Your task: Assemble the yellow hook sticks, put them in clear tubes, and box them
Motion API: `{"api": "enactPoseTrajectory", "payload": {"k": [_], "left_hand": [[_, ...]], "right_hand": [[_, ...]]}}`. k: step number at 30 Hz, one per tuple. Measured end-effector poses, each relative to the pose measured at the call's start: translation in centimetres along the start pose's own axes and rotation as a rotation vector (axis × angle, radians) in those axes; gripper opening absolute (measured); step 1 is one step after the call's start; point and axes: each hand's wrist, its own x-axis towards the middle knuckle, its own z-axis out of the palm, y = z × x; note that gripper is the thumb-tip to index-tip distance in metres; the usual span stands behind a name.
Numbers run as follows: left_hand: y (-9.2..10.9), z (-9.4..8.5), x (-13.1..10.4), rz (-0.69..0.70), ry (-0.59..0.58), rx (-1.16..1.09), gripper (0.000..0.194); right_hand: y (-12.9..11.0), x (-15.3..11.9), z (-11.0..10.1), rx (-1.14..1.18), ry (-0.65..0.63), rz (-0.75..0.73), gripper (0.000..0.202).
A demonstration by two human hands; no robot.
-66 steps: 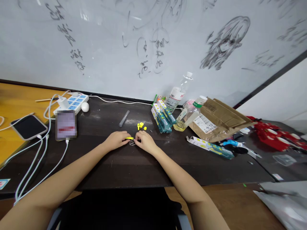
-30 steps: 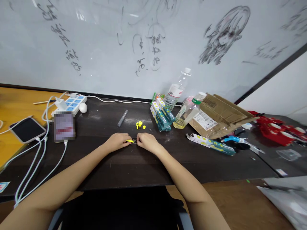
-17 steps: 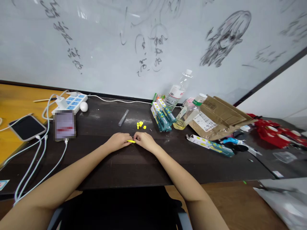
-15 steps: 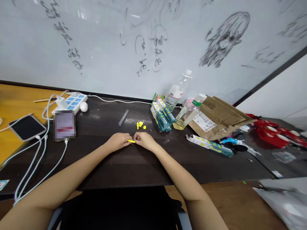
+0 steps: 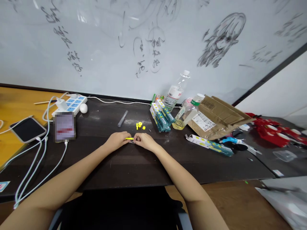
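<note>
My left hand (image 5: 119, 140) is closed on a slim yellow piece (image 5: 129, 138), whose end sticks out from the fingertips toward the right. Close beside it, my right hand (image 5: 143, 140) has its fingers pinched together; what they hold is too small to make out. A thin, pale metallic line shows between the two hands, just below the yellow piece. Several small yellow parts (image 5: 140, 124) lie on the dark table (image 5: 120, 169) beyond my hands. Behind my left hand rests a clear tube (image 5: 122, 118).
Teal-and-white boxes (image 5: 160, 118), two bottles (image 5: 174, 92) (image 5: 189, 111) and a cardboard package (image 5: 216, 111) stand at the right back. Another box (image 5: 208, 145) lies nearer. Left are a power strip (image 5: 74, 103), a phone (image 5: 28, 129), a pixelated device (image 5: 64, 127) and white cables.
The yellow piece has shifted slightly up and left in my left fingers, and a thin metallic line now shows below it. Both hands remain close together.
</note>
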Motion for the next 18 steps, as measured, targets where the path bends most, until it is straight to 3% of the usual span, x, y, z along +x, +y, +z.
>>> {"api": "enactPoseTrajectory", "payload": {"k": [5,18], "left_hand": [[0.1,-0.7,-0.1,0.032,-0.067,-0.038,0.020],[1.3,-1.4,0.2,-0.121,-0.110,0.124,0.011]], "right_hand": [[0.1,-0.1,0.0,0.010,0.016,-0.009,0.005],[-0.9,-0.2,1.0,-0.054,0.059,-0.081,0.009]]}}
